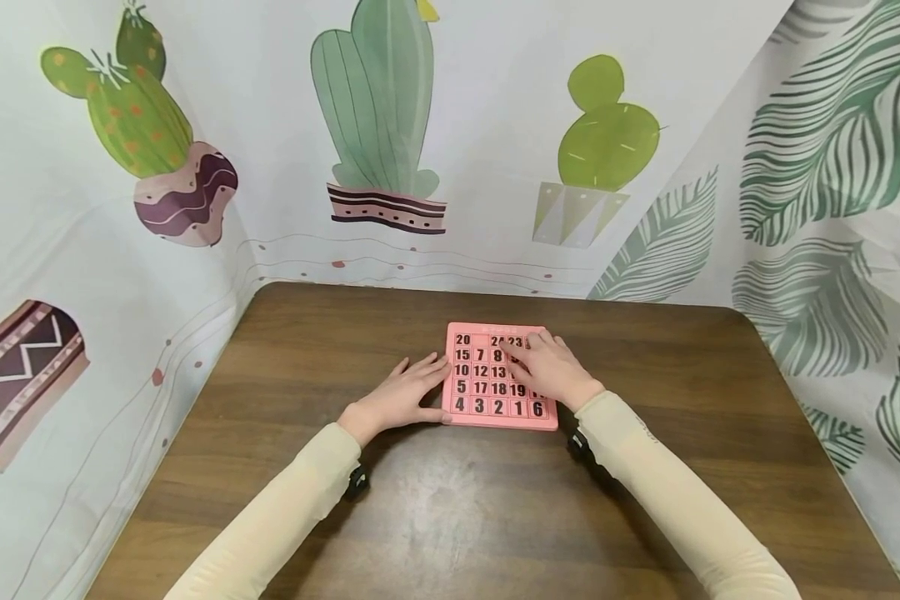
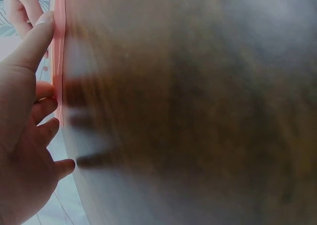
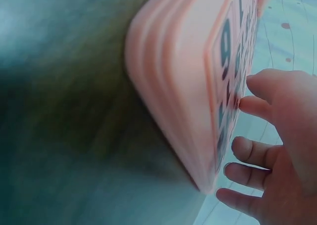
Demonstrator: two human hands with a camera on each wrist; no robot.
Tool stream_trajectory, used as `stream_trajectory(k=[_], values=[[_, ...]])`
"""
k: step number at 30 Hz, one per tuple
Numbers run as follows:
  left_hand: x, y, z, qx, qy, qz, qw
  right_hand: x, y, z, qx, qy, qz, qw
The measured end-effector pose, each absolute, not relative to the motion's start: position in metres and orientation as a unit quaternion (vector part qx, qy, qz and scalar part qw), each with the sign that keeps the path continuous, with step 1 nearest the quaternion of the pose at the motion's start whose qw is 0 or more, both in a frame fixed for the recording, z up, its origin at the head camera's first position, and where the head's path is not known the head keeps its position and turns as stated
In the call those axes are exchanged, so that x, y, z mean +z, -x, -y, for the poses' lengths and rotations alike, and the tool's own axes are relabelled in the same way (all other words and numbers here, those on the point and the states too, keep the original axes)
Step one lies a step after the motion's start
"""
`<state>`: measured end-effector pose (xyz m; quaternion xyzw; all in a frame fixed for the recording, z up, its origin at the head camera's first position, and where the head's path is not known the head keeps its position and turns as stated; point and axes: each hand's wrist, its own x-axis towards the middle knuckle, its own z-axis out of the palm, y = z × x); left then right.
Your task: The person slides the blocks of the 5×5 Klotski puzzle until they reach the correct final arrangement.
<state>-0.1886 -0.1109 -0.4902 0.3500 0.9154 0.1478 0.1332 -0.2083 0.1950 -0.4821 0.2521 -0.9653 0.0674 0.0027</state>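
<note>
A pink number sliding puzzle lies flat on the wooden table, its square tiles printed with black numbers. The gap among the tiles is in the top row, between 20 and 24. My left hand rests along the puzzle's left side, thumb at the lower left corner and fingers against the edge. My right hand reaches over the right part of the board, a fingertip at the 24 tile, and hides several numbers. In the right wrist view its fingers spread above the tiles, beside the puzzle's thick rounded corner.
The brown wooden table extends around the puzzle on all sides. Behind it hangs a white backdrop printed with cacti and leaves, meeting the table's far edge. A small black device sits under the left wrist.
</note>
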Motion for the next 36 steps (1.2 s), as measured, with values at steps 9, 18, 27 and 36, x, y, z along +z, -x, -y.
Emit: stream_trajectory(k=[9, 18, 27, 36], values=[[-0.488, 0.187, 0.11, 0.156, -0.353, -0.914, 0.128, -0.479, 0.217, -0.17, 0.072, -0.282, 0.956, 0.014], [-0.491, 0.187, 0.11, 0.155, -0.348, -0.915, 0.134, -0.478, 0.22, -0.15, 0.06, -0.285, 0.957, -0.013], [-0.492, 0.19, 0.11, 0.15, -0.351, -0.915, 0.128, -0.476, 0.218, -0.154, 0.067, -0.272, 0.959, -0.032], [-0.494, 0.19, 0.111, 0.145, -0.353, -0.916, 0.127, -0.48, 0.216, -0.166, 0.063, -0.262, 0.963, -0.022]])
